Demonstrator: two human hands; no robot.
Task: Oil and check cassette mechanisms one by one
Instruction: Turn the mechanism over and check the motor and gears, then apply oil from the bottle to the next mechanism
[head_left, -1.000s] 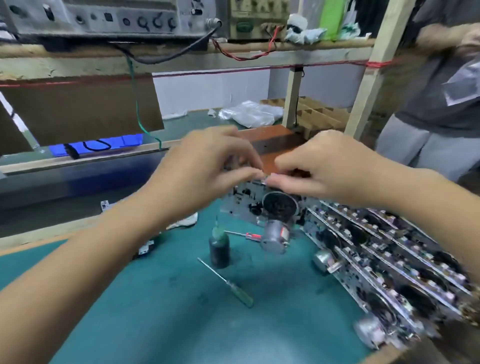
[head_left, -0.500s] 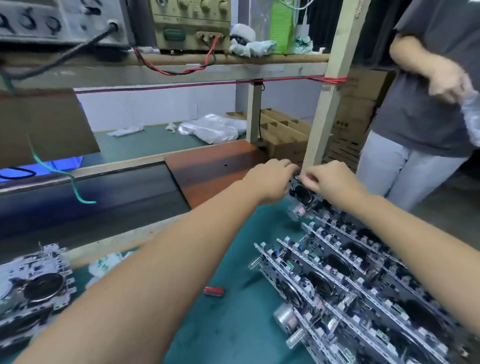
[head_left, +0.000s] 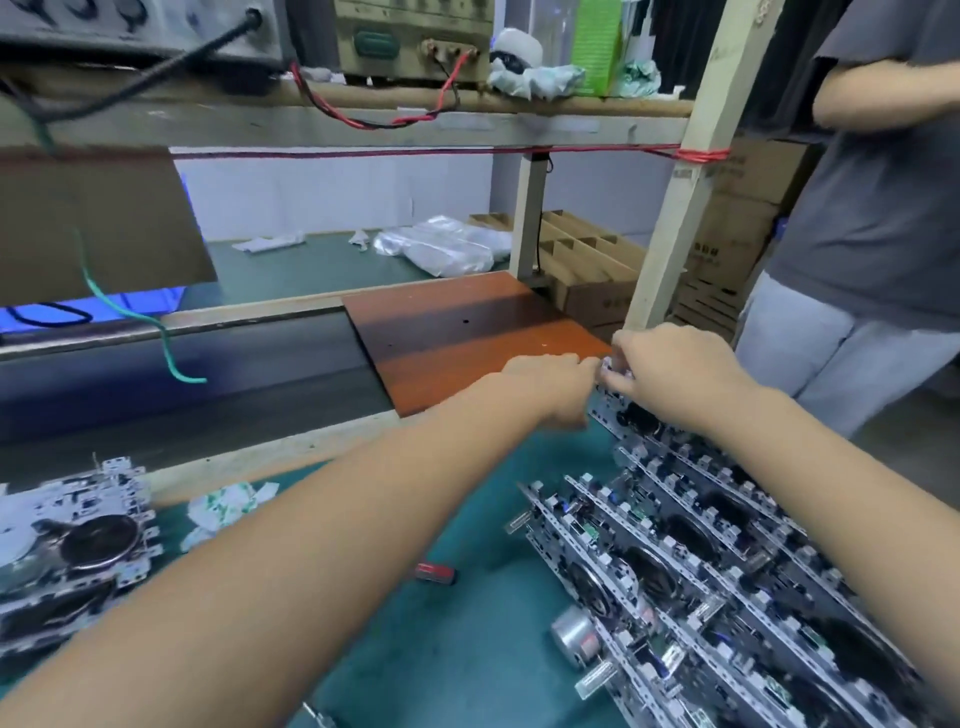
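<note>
Both arms reach far out over the green table mat (head_left: 441, 649). The left hand (head_left: 556, 382) and the right hand (head_left: 670, 369) meet at the far end of a row of cassette mechanisms (head_left: 727, 561). The row lies on the right side of the mat, and the mechanisms lean on each other like tipped books. The hands are on the farthest cassette mechanism (head_left: 631, 415), at the row's far end, just in front of a wooden post (head_left: 685, 171). The right hand's fingers are curled around the top edge of that mechanism and pinch it. The left hand's fingers are bent and touch the same spot from the left, but it is too blurry to tell if they hold it or only touch it.

A round silver motor (head_left: 571, 636) sticks out from a near mechanism in the row. A small red thing (head_left: 435, 572) lies on the mat, left of the row. On the far left sits another pile of mechanisms (head_left: 78, 545), with crumpled paper (head_left: 223, 512) beside it. Behind the hands is a red-brown board (head_left: 457, 332). A green wire (head_left: 130, 317) hangs down on the left. Above, a shelf holds a test box (head_left: 415, 36) with red and black wires (head_left: 374, 117). Another person in a grey shirt (head_left: 883, 197) stands on the right.
</note>
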